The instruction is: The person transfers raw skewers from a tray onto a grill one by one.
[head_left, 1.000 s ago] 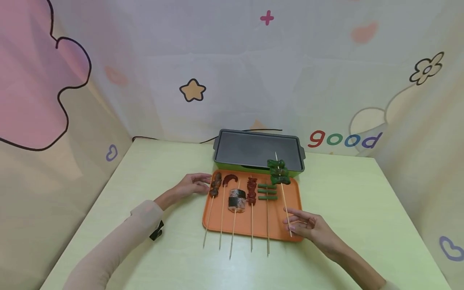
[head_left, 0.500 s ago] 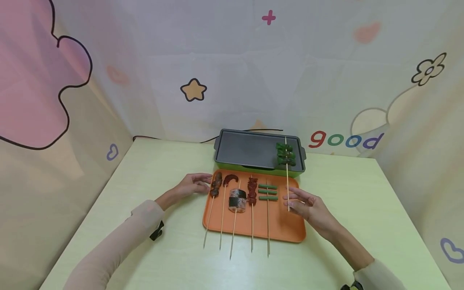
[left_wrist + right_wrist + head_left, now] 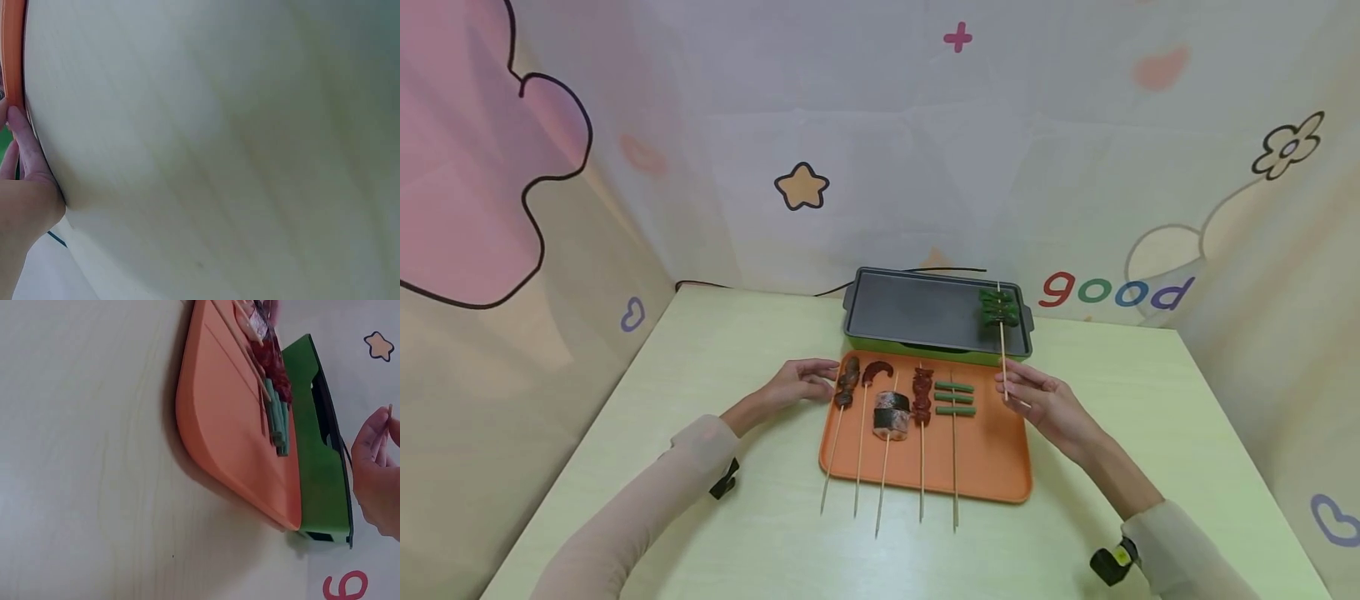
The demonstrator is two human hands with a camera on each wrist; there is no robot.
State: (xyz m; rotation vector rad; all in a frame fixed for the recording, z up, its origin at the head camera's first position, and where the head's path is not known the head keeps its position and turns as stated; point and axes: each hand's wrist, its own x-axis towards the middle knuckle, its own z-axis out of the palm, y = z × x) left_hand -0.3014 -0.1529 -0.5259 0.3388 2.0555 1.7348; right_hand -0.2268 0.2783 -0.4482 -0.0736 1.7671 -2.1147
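My right hand pinches the lower stick end of a skewer of green pepper pieces between thumb and fingers. The pepper pieces are over the right end of a dark griddle plate on a green base. In the right wrist view only a bit of stick shows at the fingertips. My left hand rests its extended fingers at the left rim of an orange tray; the left wrist view shows those fingers along the tray's edge.
Several skewers lie on the tray, their sticks poking past its front edge: brown pieces, a curled red piece, a black-banded roll, red meat and green stalks. A printed cloth wall stands behind the griddle.
My right hand has carried the pepper skewer forward and rightward, from over the tray to over the griddle's right end, and lower in the last half second. The left hand has stayed still.
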